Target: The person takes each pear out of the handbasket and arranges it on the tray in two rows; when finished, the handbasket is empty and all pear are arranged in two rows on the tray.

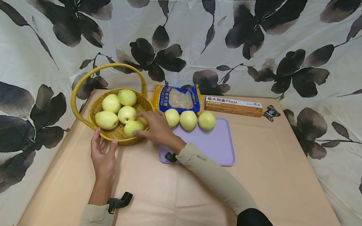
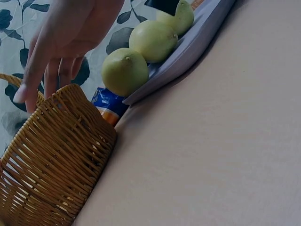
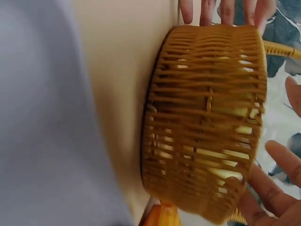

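A yellow wicker basket (image 1: pixel 133 142) with a tall arched handle holds several pale yellow-green round fruits (image 1: pixel 127 114). Over its right rim, my right hand (image 1: pixel 156 127) reaches in, thumb overlapping the nearest fruit (image 1: pixel 132 128) in the head view. From the left wrist, the right hand's fingers (image 2: pixel 51 77) hang fairly straight and spread past the rim, no fruit showing between them. My left hand (image 1: pixel 104 155) is at the basket's near left side, fingers extended. In the right wrist view, the left fingertips (image 3: pixel 227 12) are right at the wicker wall.
A lilac tray (image 1: pixel 209 147) lies right of the basket, three similar fruits (image 1: pixel 188 121) along its far edge. Behind stand a blue-and-yellow orecchiette bag (image 1: pixel 178 99) and a brown pasta box (image 1: pixel 233 106), with a small dark wrapped packet (image 1: pixel 271 113) beside the box. Floral cloth hangs behind.
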A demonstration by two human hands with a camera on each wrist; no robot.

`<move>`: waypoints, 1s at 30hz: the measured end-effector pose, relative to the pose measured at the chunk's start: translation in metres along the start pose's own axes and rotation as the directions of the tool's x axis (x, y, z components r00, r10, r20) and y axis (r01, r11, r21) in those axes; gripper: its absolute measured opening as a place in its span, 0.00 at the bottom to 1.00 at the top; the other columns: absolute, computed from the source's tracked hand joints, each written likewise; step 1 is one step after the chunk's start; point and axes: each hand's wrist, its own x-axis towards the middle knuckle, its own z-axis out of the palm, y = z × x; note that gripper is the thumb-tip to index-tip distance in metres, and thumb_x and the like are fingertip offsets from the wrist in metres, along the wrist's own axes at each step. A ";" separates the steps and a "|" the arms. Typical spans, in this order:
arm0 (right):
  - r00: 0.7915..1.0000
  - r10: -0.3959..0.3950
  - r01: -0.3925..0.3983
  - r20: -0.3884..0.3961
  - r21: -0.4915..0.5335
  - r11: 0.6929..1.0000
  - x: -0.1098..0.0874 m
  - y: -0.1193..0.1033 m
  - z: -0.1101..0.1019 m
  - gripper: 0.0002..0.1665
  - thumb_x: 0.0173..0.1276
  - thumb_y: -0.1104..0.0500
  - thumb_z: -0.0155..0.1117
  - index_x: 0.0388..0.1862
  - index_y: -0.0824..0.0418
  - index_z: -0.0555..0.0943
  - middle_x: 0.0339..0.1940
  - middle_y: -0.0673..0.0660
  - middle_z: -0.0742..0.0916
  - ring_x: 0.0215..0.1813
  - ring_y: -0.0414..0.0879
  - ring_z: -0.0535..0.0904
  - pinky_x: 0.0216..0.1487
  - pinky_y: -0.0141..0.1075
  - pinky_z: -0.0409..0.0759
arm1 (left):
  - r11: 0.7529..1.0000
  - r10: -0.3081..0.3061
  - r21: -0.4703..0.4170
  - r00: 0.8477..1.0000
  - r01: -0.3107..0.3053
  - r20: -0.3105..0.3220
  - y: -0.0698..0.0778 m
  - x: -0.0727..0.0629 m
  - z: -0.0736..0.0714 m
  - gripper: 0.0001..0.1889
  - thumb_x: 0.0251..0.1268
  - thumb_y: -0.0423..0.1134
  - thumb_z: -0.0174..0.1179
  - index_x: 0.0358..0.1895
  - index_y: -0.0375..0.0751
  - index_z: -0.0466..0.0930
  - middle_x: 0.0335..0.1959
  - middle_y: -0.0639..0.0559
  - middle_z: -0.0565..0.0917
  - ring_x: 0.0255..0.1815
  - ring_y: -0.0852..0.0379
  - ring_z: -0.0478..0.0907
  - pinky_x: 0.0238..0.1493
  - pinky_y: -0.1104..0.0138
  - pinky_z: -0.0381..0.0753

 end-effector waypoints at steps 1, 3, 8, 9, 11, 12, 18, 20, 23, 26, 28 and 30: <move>1.000 0.001 -0.001 0.012 -0.011 1.000 0.002 -0.002 0.003 0.37 0.65 0.33 0.77 0.68 0.47 0.81 0.64 0.46 0.89 0.68 0.46 0.81 0.82 0.51 0.62 | 1.000 -0.001 0.002 1.000 0.001 0.002 0.000 0.000 0.000 0.41 0.77 0.30 0.62 0.86 0.58 0.54 0.88 0.52 0.51 0.86 0.45 0.53 0.67 0.80 0.77; 0.999 0.013 -0.012 0.037 -0.030 0.999 0.005 -0.004 0.007 0.37 0.66 0.32 0.75 0.69 0.46 0.81 0.64 0.46 0.89 0.67 0.45 0.82 0.85 0.53 0.58 | 1.000 -0.002 0.006 1.000 0.002 0.004 0.000 0.000 -0.001 0.41 0.77 0.31 0.62 0.86 0.58 0.53 0.88 0.52 0.51 0.86 0.45 0.53 0.68 0.79 0.77; 0.994 0.054 -0.048 0.100 -0.064 0.997 0.012 -0.012 0.016 0.38 0.68 0.29 0.71 0.70 0.45 0.79 0.64 0.44 0.89 0.69 0.42 0.82 0.89 0.56 0.50 | 1.000 -0.002 0.008 1.000 0.002 0.003 0.000 0.000 -0.001 0.41 0.78 0.30 0.62 0.86 0.58 0.53 0.88 0.52 0.51 0.87 0.45 0.53 0.70 0.78 0.76; 0.992 0.063 -0.055 0.113 -0.070 0.996 0.012 -0.014 0.017 0.38 0.69 0.29 0.70 0.71 0.45 0.79 0.64 0.44 0.88 0.70 0.42 0.81 0.89 0.56 0.49 | 1.000 -0.001 0.006 1.000 0.001 0.002 -0.001 0.000 -0.001 0.41 0.77 0.30 0.62 0.86 0.58 0.53 0.88 0.52 0.51 0.87 0.45 0.53 0.69 0.78 0.76; 0.987 0.079 -0.067 0.138 -0.086 0.994 0.014 -0.017 0.018 0.39 0.69 0.28 0.69 0.71 0.46 0.78 0.65 0.44 0.88 0.71 0.42 0.80 0.90 0.55 0.47 | 1.000 0.003 -0.001 1.000 -0.003 0.002 -0.001 0.000 -0.001 0.41 0.77 0.29 0.62 0.86 0.57 0.54 0.88 0.52 0.51 0.87 0.45 0.53 0.68 0.79 0.77; 0.985 0.087 -0.073 0.149 -0.100 0.992 0.014 -0.019 0.018 0.39 0.69 0.28 0.68 0.71 0.45 0.78 0.65 0.44 0.88 0.71 0.42 0.80 0.90 0.55 0.47 | 1.000 0.005 -0.005 1.000 -0.005 0.003 -0.001 -0.001 -0.001 0.41 0.77 0.29 0.62 0.86 0.57 0.54 0.88 0.52 0.51 0.87 0.45 0.53 0.68 0.80 0.77; 0.976 0.120 -0.091 0.179 -0.165 0.982 0.019 -0.026 0.018 0.39 0.70 0.27 0.67 0.71 0.45 0.77 0.66 0.42 0.87 0.71 0.42 0.80 0.91 0.54 0.46 | 1.000 0.008 -0.005 1.000 -0.008 0.003 -0.001 0.000 -0.001 0.41 0.77 0.29 0.62 0.86 0.57 0.54 0.88 0.51 0.51 0.87 0.44 0.53 0.67 0.80 0.77; 0.976 0.130 -0.100 0.176 -0.169 0.981 0.019 -0.026 0.018 0.38 0.70 0.28 0.68 0.71 0.45 0.78 0.65 0.42 0.87 0.70 0.42 0.81 0.91 0.53 0.47 | 1.000 0.006 -0.002 1.000 -0.006 0.002 -0.001 0.000 -0.001 0.41 0.77 0.30 0.62 0.86 0.57 0.54 0.88 0.51 0.52 0.87 0.45 0.53 0.67 0.80 0.77; 0.978 0.129 -0.104 0.163 -0.156 0.982 0.019 -0.024 0.019 0.36 0.71 0.30 0.68 0.71 0.46 0.78 0.64 0.44 0.88 0.70 0.42 0.81 0.91 0.52 0.47 | 1.000 0.007 -0.003 1.000 -0.007 0.003 -0.001 0.000 -0.001 0.41 0.77 0.29 0.62 0.86 0.57 0.54 0.88 0.51 0.52 0.86 0.45 0.54 0.67 0.80 0.77; 0.984 0.117 -0.102 0.137 -0.110 0.989 0.018 -0.022 0.018 0.36 0.72 0.31 0.69 0.70 0.47 0.78 0.64 0.46 0.88 0.71 0.43 0.81 0.91 0.51 0.48 | 1.000 0.009 -0.002 1.000 -0.008 0.006 -0.001 0.001 0.000 0.41 0.77 0.29 0.62 0.86 0.57 0.54 0.88 0.51 0.52 0.87 0.45 0.53 0.66 0.81 0.77; 0.988 0.108 -0.101 0.111 -0.071 0.992 0.016 -0.021 0.017 0.36 0.72 0.33 0.69 0.71 0.48 0.78 0.64 0.47 0.88 0.71 0.43 0.80 0.90 0.50 0.51 | 1.000 0.007 -0.002 1.000 -0.007 0.005 -0.001 0.000 0.000 0.42 0.77 0.29 0.62 0.86 0.57 0.54 0.88 0.51 0.52 0.87 0.45 0.53 0.66 0.81 0.78; 0.992 0.098 -0.095 0.084 -0.031 0.995 0.014 -0.020 0.014 0.36 0.72 0.34 0.70 0.71 0.49 0.78 0.65 0.48 0.88 0.72 0.44 0.80 0.89 0.48 0.56 | 1.000 0.006 -0.003 1.000 -0.006 0.004 -0.002 0.000 0.000 0.42 0.77 0.30 0.62 0.86 0.57 0.54 0.88 0.51 0.51 0.87 0.44 0.53 0.65 0.81 0.78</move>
